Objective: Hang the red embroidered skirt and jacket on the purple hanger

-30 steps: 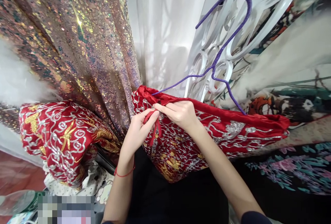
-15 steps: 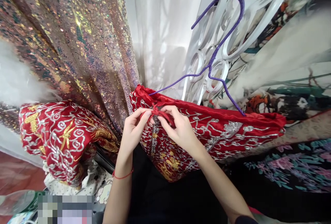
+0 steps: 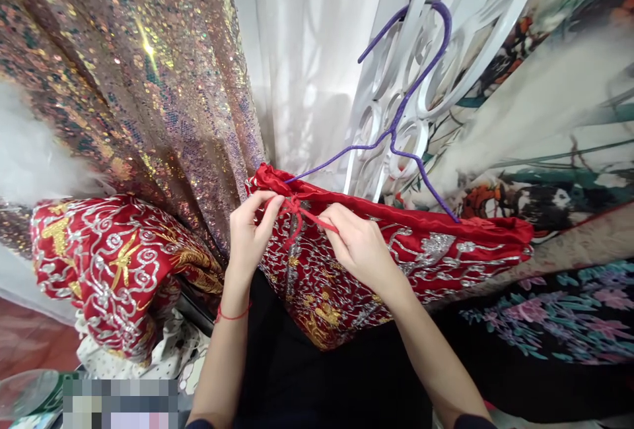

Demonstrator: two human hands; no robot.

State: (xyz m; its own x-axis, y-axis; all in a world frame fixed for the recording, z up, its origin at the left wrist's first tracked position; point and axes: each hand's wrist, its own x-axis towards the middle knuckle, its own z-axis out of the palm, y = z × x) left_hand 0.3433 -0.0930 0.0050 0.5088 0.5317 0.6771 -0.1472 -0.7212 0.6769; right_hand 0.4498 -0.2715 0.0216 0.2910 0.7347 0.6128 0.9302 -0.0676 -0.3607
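A red skirt [image 3: 327, 284] with silver and gold embroidery hangs from a purple hanger [image 3: 396, 119], its red waistband running across the middle. At the waistband's left part a red drawstring [image 3: 300, 210] is tied in a knot with loops and loose ends. My left hand [image 3: 253, 224] is closed, thumb and index finger pinching the drawstring just left of the knot. Closed too, my right hand [image 3: 359, 247] grips the string on the right, which runs taut from the knot. The fingertips of my right hand are partly hidden behind its knuckles.
The hanger hooks onto a white openwork frame [image 3: 426, 72]. A sequined curtain [image 3: 163, 86] fills the left side. Below it lies another red embroidered garment [image 3: 119, 264], with a clear plastic bottle [image 3: 30, 393] nearby. At right are floral black cloth [image 3: 559, 317] and patterned fabric [image 3: 535, 152].
My hands have drawn apart, the right one moving right and slightly down. The drawstring now shows stretched between them, with the knot exposed. The view has shifted slightly.
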